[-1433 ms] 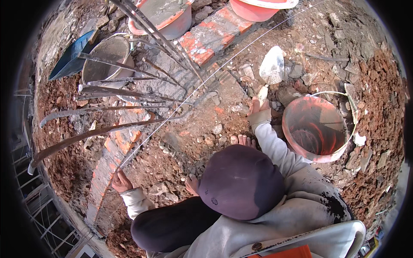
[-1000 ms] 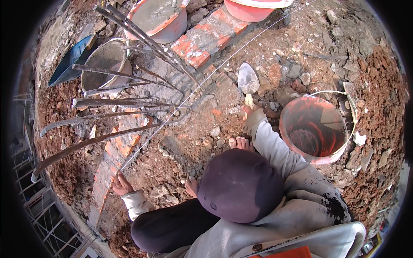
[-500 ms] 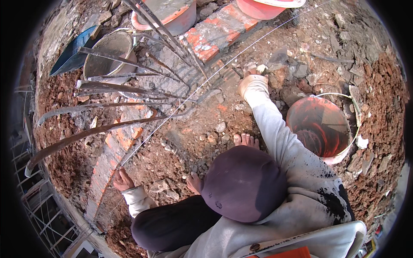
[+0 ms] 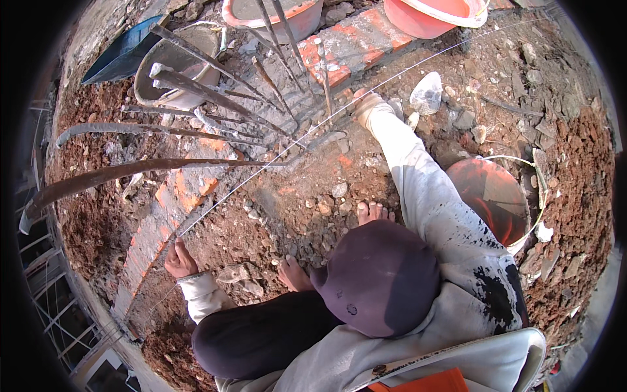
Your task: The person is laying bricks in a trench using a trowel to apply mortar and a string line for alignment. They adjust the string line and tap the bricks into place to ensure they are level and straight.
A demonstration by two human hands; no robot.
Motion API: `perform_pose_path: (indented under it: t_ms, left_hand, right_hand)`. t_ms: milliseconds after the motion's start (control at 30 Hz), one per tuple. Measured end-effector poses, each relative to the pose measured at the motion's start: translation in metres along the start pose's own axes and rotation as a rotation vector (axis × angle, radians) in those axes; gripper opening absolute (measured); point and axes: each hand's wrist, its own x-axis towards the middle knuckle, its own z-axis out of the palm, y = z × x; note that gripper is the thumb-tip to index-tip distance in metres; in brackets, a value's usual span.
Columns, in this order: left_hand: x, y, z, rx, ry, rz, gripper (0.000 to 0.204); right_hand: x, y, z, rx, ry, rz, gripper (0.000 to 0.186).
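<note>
A wide tub point(image 4: 297, 23) at the upper edge of the view held a smooth grey mix, its orange rim smeared with the same grey. Right of it stood a pale-rimmed red tub point(image 4: 428, 23), cut off by the edge, so its contents could not be told. A grey-crusted bucket point(image 4: 147, 78) sat at the upper left beside a blue scoop-shaped pan point(image 4: 121, 53), behind slanting rods point(image 4: 124, 172). Near the right arm, a red-streaked bucket point(image 4: 486, 189) with a pale handle showed a half-shadowed inner wall; its bottom was hidden. The white string point(image 4: 225, 199) ran diagonally over the rubble. The left hand point(image 4: 181, 259), fingers curled, was at its lower stretch, the right hand point(image 4: 364, 104) against it farther up; whether either pinched it could not be told. A trowel point(image 4: 426, 95) lay on the ground, right of that hand.
</note>
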Motion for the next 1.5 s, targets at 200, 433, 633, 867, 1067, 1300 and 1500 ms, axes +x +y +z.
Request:
perform_pose_path:
  t_ms: [200, 433, 633, 867, 1067, 1300, 1500]
  left_hand:
    - [-0.004, -0.001, -0.016, 0.1, 0.002, -0.035, 0.042]
    - [0.001, -0.012, -0.017, 0.088, 0.021, -0.05, 0.042]
    - [0.007, -0.024, 0.0, -0.013, 0.049, -0.042, 0.034]
    - [0.007, -0.024, -0.009, 0.082, -0.016, -0.111, 0.032]
    - [-0.003, -0.022, -0.013, 0.001, 0.041, 0.064, 0.036]
    - [0.003, -0.022, -0.01, 0.047, 0.04, 0.041, 0.038]
    - [0.004, -0.013, 0.006, -0.01, 0.065, 0.014, 0.038]
  right_hand:
    - [0.014, -0.002, 0.002, 0.696, 0.062, 0.375, 0.039]
    - [-0.073, 0.028, 0.018, 1.05, 0.243, 0.647, 0.026]
    - [-0.07, 0.025, 0.062, 1.538, 0.283, 0.699, 0.033]
    - [-0.109, -0.01, -0.035, 1.284, 0.187, 0.752, 0.054]
    - [-0.166, 0.003, 0.009, 1.693, 0.478, 1.399, 0.053]
    - [-0.222, 0.048, 0.08, 2.785, 1.562, 2.101, 0.028]
    - [-0.122, 0.001, 0.052, 1.274, -0.308, 1.003, 0.052]
